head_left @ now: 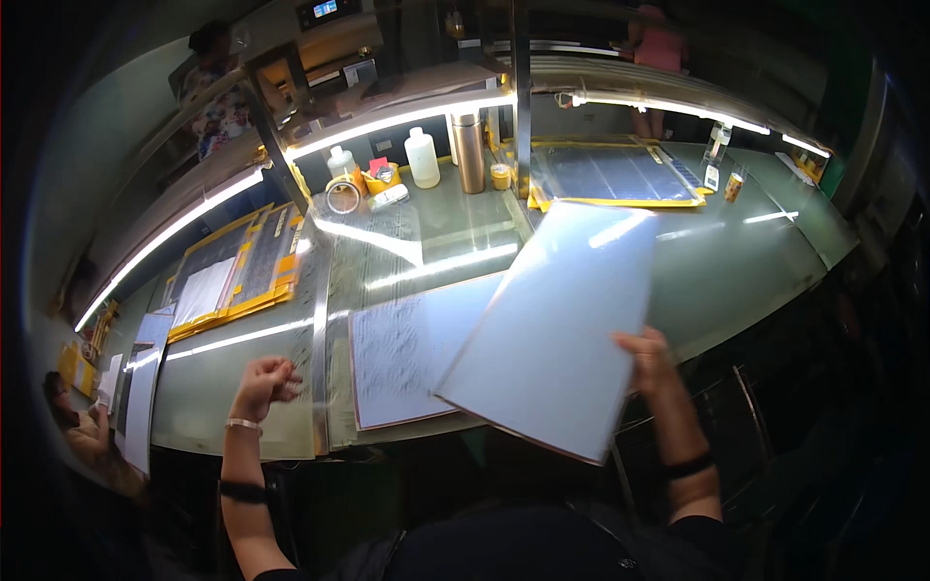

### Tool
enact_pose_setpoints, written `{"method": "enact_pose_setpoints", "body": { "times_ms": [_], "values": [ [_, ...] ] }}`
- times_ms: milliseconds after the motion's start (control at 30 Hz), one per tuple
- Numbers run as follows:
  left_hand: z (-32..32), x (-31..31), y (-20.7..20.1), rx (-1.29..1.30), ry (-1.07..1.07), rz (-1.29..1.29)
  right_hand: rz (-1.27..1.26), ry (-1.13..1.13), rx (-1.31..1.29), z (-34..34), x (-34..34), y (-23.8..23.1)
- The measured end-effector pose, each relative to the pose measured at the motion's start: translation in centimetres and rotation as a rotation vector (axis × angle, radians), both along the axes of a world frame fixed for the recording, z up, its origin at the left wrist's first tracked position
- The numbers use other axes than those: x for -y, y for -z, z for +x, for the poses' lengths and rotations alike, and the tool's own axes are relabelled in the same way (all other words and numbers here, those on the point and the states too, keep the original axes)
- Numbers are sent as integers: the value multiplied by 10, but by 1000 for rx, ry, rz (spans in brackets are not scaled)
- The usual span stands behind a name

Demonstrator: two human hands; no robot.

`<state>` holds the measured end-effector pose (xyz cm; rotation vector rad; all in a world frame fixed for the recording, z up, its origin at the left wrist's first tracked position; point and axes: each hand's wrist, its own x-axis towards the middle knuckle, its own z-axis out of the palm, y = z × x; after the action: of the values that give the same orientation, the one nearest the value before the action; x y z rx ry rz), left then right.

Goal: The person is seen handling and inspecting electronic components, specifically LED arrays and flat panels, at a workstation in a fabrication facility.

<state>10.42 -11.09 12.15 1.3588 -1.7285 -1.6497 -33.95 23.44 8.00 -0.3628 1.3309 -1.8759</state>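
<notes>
My right hand [651, 360] grips the right edge of a glossy pale blue rectangular sheet [557, 329], thin and stiff-looking. The sheet is held up at a tilt above the table's front edge. Beneath its left side, a second pale sheet [402, 363] with a thin reddish border lies on the glass-topped table [232, 378]. Part of that lower sheet is covered by the raised one. My left hand [268, 385] hovers over the table to the left of both sheets, its fingers curled in, with nothing visible in them.
Along the back stand white bottles [421, 158], a copper-coloured flask [469, 155] and a tape roll [343, 197]. Yellow-taped panels lie at left [237, 266] and back right [615, 174]. A metal post [523, 107] and lit tubes [402, 128] frame the table. Another person [92, 426] sits far left.
</notes>
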Motion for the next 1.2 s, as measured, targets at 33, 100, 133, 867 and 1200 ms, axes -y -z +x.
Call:
{"method": "enact_pose_setpoints", "body": {
  "times_ms": [33, 100, 133, 867, 1200],
  "values": [
    [14, -3, 11, 5, 0, 5, -23, 72, -73, -5, -29, -6],
    [39, -9, 32, 53, 6, 22, 27, 261, -198, -3, -102, -33],
    [47, -12, 44, 92, 24, 29, 45, 449, -207, -5, -140, -37],
    [125, 56, 44, 311, 122, 38, 1448, 1268, -458, 140, -373, 105],
    [117, 48, 9, 486, 168, -109, 1220, 1238, -305, 144, -359, 111]
  ]
}}
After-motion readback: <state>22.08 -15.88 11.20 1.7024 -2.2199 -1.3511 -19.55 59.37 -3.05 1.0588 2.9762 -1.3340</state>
